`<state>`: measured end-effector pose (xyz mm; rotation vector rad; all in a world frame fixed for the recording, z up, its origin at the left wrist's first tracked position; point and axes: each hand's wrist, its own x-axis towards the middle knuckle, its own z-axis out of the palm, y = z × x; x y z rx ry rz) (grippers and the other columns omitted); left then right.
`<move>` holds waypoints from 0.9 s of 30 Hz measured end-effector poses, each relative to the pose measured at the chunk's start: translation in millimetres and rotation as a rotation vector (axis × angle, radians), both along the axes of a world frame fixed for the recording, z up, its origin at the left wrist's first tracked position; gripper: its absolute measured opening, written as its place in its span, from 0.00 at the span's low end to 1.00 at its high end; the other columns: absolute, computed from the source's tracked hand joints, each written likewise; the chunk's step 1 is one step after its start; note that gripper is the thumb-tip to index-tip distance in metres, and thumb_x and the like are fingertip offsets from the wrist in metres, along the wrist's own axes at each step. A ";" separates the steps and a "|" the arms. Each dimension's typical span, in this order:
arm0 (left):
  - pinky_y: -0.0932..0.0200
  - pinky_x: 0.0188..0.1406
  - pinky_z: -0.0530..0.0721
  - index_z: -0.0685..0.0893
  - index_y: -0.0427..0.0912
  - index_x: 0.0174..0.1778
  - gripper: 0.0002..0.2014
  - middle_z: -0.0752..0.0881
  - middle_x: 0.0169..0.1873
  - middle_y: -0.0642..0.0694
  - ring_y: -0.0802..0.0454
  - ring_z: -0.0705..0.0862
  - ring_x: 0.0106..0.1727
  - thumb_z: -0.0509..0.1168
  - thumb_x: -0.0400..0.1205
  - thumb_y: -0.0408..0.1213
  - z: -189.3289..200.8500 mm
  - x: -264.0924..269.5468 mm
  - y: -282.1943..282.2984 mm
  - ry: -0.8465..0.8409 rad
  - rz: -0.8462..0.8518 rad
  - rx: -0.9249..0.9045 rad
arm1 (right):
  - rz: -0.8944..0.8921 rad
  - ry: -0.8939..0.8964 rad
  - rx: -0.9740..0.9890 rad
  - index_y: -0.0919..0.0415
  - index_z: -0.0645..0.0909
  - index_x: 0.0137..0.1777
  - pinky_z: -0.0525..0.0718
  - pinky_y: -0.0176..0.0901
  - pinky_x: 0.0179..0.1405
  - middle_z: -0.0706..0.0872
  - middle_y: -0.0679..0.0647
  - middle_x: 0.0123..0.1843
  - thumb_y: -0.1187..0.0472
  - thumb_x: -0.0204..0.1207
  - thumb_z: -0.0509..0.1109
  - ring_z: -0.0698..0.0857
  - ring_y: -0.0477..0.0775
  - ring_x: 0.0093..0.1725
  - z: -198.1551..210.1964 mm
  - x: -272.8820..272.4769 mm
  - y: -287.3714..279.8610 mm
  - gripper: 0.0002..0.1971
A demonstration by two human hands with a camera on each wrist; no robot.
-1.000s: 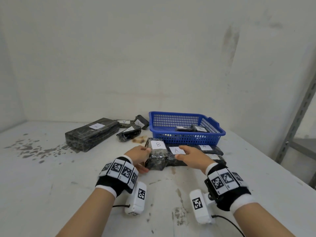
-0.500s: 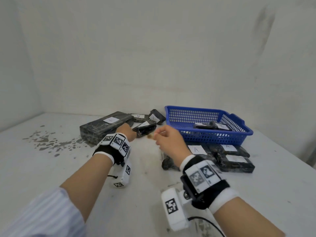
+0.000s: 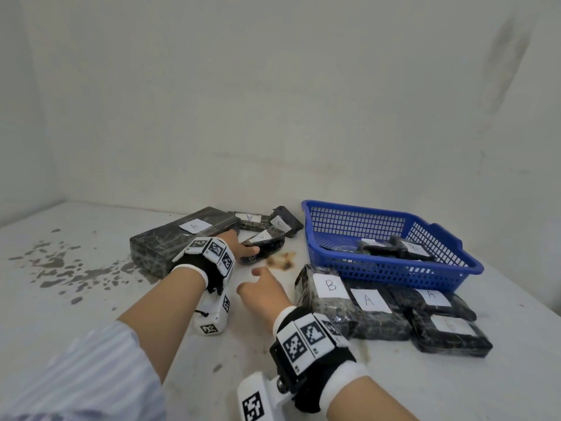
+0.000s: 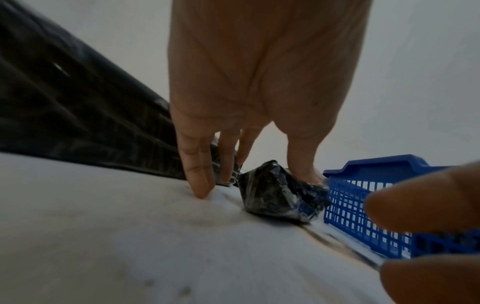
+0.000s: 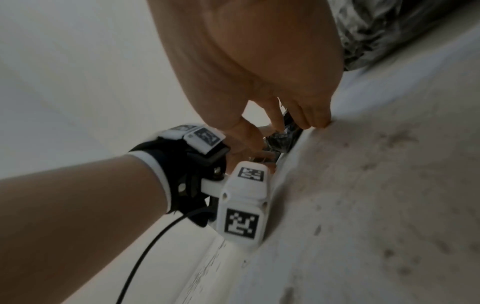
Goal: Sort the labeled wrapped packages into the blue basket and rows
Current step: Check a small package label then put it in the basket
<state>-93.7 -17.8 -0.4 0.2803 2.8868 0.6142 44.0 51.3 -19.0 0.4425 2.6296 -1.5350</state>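
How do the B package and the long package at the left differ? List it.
The B package is short and stubby; the long package is a far longer slab. The B package lies in the row before the basket; the long package lies apart, left of the left hand. Both are dark, plastic-wrapped and white-labelled.

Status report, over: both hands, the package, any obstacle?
Left hand grips small A package. Right hand open, holds nothing. Blue basket not blocked.
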 end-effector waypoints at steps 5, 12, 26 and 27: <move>0.57 0.53 0.75 0.79 0.36 0.64 0.25 0.82 0.63 0.38 0.43 0.81 0.64 0.68 0.81 0.53 -2.5 -16.1 9.8 -0.022 -0.024 -0.054 | 0.040 -0.017 0.053 0.60 0.61 0.84 0.69 0.49 0.79 0.63 0.59 0.84 0.63 0.84 0.59 0.66 0.60 0.83 -5.1 -4.6 -0.1 0.28; 0.44 0.54 0.88 0.78 0.34 0.66 0.20 0.84 0.58 0.37 0.38 0.88 0.55 0.72 0.79 0.33 11.1 -8.5 -2.3 -0.048 0.030 0.403 | -0.020 0.059 -0.056 0.55 0.59 0.86 0.76 0.45 0.69 0.70 0.59 0.82 0.66 0.84 0.57 0.77 0.59 0.74 9.2 7.0 5.1 0.30; 0.63 0.33 0.88 0.78 0.44 0.66 0.21 0.83 0.55 0.46 0.56 0.88 0.40 0.71 0.78 0.25 96.7 151.6 -3.9 0.257 -0.345 1.008 | -0.065 0.666 -0.356 0.46 0.74 0.78 0.89 0.48 0.57 0.87 0.60 0.68 0.61 0.85 0.69 0.89 0.58 0.60 104.3 94.0 116.5 0.23; 0.64 0.34 0.88 0.78 0.44 0.67 0.22 0.84 0.54 0.45 0.55 0.88 0.39 0.69 0.79 0.24 98.4 158.8 -0.5 0.242 -0.354 1.042 | -0.033 0.692 -0.386 0.50 0.76 0.77 0.90 0.46 0.52 0.90 0.61 0.61 0.64 0.84 0.69 0.91 0.60 0.53 104.6 100.8 123.0 0.22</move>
